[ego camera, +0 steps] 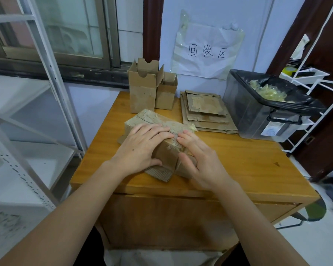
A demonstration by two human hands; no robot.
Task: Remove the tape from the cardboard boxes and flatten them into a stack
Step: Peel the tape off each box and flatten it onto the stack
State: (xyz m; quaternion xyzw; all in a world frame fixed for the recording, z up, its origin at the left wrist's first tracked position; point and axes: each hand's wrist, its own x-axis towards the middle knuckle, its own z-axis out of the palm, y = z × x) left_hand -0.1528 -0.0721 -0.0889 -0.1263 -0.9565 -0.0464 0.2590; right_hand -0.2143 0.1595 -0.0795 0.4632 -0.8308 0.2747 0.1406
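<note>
Centrally on the yellow wooden table (248, 160), a worn brown cardboard box (152, 127) lies under both hands: the left hand (140, 148) grips its near-left side, the right hand (198, 158) picks at its yellowed tape (176, 140). Flattened brown cardboard sheets (206, 110) are stacked far right.

Handwritten "回收区" on the crumpled white paper sign (207, 51) taped to the wall
</note>
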